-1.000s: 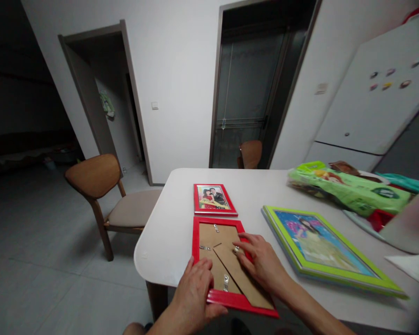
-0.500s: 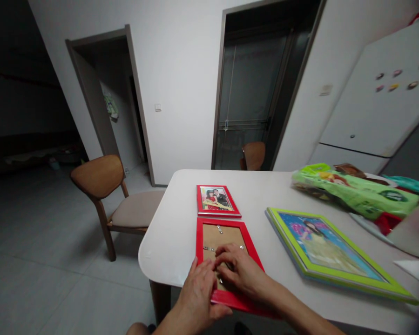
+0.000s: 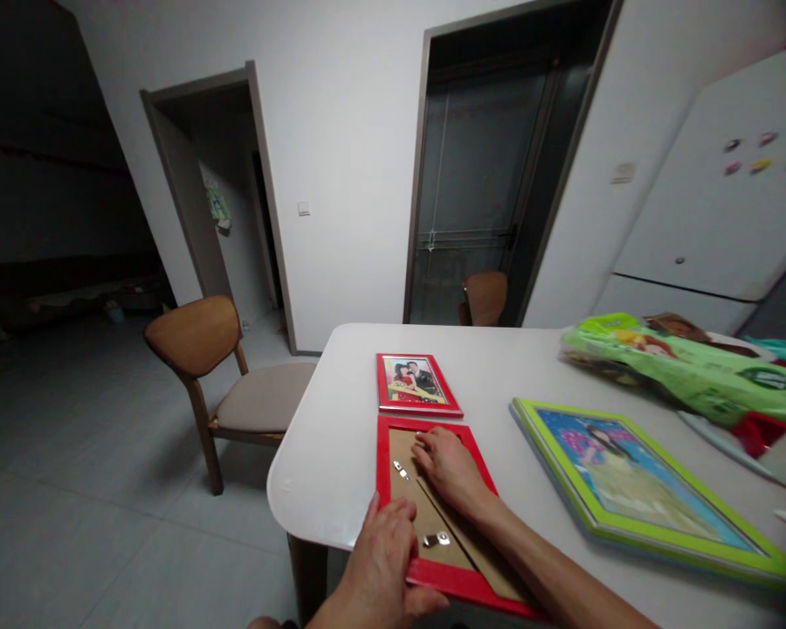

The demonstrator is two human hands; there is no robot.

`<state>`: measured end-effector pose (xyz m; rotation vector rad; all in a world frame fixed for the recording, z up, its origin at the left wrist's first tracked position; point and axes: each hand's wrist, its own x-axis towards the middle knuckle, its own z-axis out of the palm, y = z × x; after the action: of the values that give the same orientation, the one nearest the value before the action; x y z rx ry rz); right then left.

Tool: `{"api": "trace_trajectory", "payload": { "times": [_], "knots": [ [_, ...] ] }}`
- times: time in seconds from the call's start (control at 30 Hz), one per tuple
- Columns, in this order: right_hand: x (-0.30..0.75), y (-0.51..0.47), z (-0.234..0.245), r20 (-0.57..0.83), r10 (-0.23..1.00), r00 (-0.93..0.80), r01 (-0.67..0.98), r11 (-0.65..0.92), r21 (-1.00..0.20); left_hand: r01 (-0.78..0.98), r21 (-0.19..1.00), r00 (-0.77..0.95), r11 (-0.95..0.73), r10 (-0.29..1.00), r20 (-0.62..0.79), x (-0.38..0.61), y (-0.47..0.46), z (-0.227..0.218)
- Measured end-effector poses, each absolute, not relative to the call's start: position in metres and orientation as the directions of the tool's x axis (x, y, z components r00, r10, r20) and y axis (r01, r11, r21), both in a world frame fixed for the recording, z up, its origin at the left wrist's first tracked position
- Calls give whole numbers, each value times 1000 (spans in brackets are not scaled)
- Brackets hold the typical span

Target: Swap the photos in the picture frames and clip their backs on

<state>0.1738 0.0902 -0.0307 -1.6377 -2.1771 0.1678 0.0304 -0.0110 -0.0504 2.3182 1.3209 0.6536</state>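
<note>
A red picture frame (image 3: 383,454) lies face down on the table, its brown backing board (image 3: 410,507) showing. Small metal clips sit on the board, one left (image 3: 401,472) and one near the bottom (image 3: 436,540). Gripping the frame's lower left part is my left hand (image 3: 386,559), fingers on the backing and thumb by the bottom edge. My right hand (image 3: 451,472) has its fingers pinched at the top clip (image 3: 419,433), which they mostly cover. A long narrow strip (image 3: 455,528) runs slantwise along the board under my right wrist.
Beyond it lies a smaller red frame (image 3: 419,408) with a photo of a couple. A larger green frame (image 3: 753,549) with a photo rests at right. Behind that are a green plastic package (image 3: 687,358) and a plate (image 3: 713,437). A wooden chair (image 3: 193,336) stands left of the table (image 3: 327,437).
My right hand has moved from the middle of the backing up to the top clip. The left clip now sits slanted, and the bottom clip is uncovered. The view has shifted slightly.
</note>
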Motion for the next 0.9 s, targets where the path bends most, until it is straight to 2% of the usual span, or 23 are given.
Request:
{"api": "trace_trajectory", "payload": {
  "times": [0.1,0.27,0.4,0.57,0.67,0.8,0.9],
  "knots": [
    [183,102,-32,235,958,-167,928,234,-292,684,546,439,-484,871,223,32,-9,-52],
    [183,108,-36,244,958,-154,933,222,-283,683,553,423,-477,876,232,34,-6,-57],
    [192,92,-28,250,948,-195,908,271,-319,684,543,416,-488,871,259,35,-5,-58],
    [213,49,-20,132,958,-254,897,285,-337,701,539,400,-467,883,246,38,-5,-53],
    [216,33,-21,130,952,-277,889,305,-342,695,545,406,-468,882,238,38,-6,-48],
    [213,35,-15,125,963,-240,879,270,-393,641,624,389,-448,890,239,36,-7,-40],
    [213,39,-2,101,968,-230,895,251,-369,561,747,264,-357,932,247,34,-6,-33]
  ]
}}
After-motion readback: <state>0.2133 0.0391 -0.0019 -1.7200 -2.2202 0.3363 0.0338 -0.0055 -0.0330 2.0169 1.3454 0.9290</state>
